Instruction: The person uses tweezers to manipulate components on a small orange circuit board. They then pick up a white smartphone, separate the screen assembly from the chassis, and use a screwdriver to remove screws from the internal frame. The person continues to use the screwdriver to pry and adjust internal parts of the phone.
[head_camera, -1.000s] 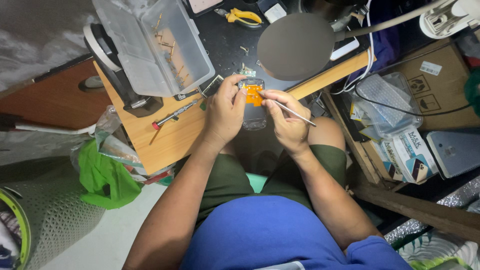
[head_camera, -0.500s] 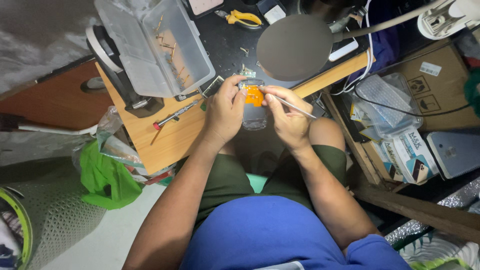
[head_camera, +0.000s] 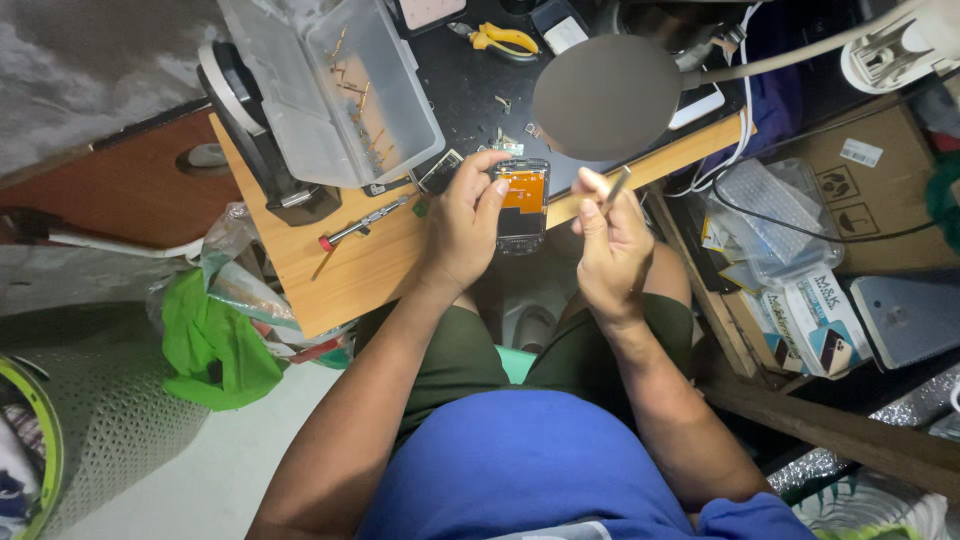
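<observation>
My left hand (head_camera: 468, 225) grips an opened phone (head_camera: 520, 205) by its left edge, just above the near edge of the wooden worktop (head_camera: 330, 275). The phone's inside faces up, with an orange flex panel over its upper half and dark parts below. My right hand (head_camera: 612, 245) is a little to the right of the phone, apart from it, and holds thin metal tweezers (head_camera: 617, 187) with the tips pointing up and away.
A red-tipped screwdriver (head_camera: 362, 223) lies on the wood left of my hands. A clear plastic parts box (head_camera: 330, 85) stands at the back left. A round lamp head (head_camera: 610, 97) hangs over the dark mat. Yellow pliers (head_camera: 503, 39) lie far back. Cardboard boxes (head_camera: 880, 190) and packets fill the right.
My right hand has drawn the tweezers off the phone and moved to the right. The left hand has kept hold of the phone.
</observation>
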